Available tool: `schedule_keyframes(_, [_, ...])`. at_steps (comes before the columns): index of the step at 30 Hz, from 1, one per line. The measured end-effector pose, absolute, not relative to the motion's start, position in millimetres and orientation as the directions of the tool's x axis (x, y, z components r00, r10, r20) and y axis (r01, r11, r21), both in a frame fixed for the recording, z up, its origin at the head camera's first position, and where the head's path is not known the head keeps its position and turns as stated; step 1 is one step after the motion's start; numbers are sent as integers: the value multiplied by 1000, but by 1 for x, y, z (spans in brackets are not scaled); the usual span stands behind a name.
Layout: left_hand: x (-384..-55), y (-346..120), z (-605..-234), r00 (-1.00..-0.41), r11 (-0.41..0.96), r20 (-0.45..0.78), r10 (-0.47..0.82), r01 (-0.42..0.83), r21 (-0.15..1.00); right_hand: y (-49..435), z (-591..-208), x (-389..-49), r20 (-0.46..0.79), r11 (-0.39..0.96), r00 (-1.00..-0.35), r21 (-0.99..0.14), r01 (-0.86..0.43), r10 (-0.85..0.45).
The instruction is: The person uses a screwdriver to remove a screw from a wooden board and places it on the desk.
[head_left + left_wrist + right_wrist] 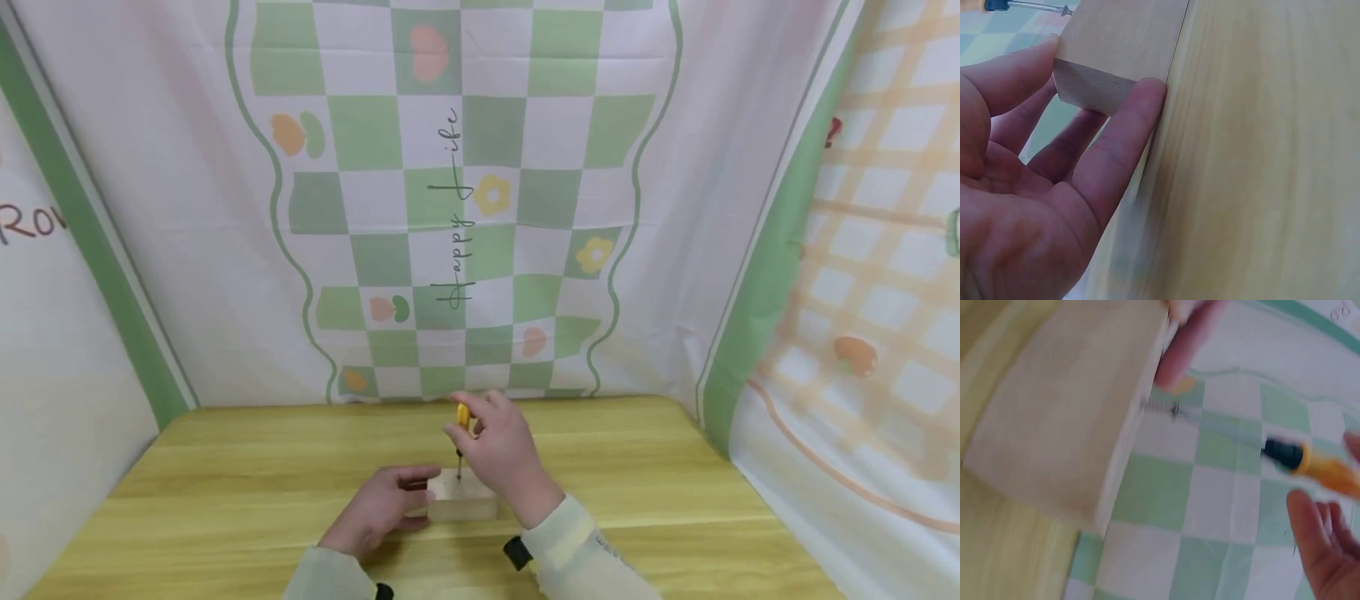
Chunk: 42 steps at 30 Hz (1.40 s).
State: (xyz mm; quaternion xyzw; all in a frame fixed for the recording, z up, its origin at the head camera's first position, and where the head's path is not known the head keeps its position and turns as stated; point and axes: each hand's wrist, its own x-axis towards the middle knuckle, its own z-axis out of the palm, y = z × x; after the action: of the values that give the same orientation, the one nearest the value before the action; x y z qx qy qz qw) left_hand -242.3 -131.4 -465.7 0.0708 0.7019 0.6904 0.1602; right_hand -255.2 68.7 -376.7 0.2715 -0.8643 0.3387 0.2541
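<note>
A pale wooden block (462, 507) lies on the table, and my left hand (378, 506) holds its left end. In the left wrist view, the thumb and fingertips press on that end's edges. A screw (1161, 406) stands partly sunk in the block's top, its threads showing above the wood. The thin shaft of a screwdriver (1329, 470) with a yellow and black handle meets the screw head. Above the block, my right hand (501, 446) has the upright screwdriver's handle between thumb and fingers.
The wood-grain table (247, 475) stretches out on both sides of the block. A green-and-white checked cloth (435, 200) hangs behind its back edge. More printed cloth (877, 333) hangs at the right.
</note>
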Motion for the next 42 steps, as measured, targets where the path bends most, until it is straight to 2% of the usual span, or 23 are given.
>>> schedule_keyframes(8, [-243, -132, -466, -937, 29, -138, 322, -136, 990, 52, -377, -245, 633, 701, -755, -461, -544, -170])
schedule_keyframes(20, [-243, -132, -466, -940, 33, -119, 320, -115, 993, 45, -374, -242, 680, 734, -713, -396, -552, -170])
schedule_keyframes(26, [-242, -132, -465, -939, 30, -126, 321, -123, 992, 51, -372, -245, 664, 685, -704, -392, -614, -251])
schedule_keyframes(34, [-242, -132, -464, -939, 25, -122, 321, -120, 992, 69, -363, -254, 548, 535, -688, -441, -720, -475])
schedule_keyframes(38, [-242, -132, -465, -939, 28, -120, 322, -117, 993, 80, -361, -263, 468, 484, -687, -490, -725, -556])
schedule_keyframes(42, [-242, -131, -465, -940, 21, -121, 318, -120, 993, 85, -363, -266, 421, 474, -731, -566, -675, -537])
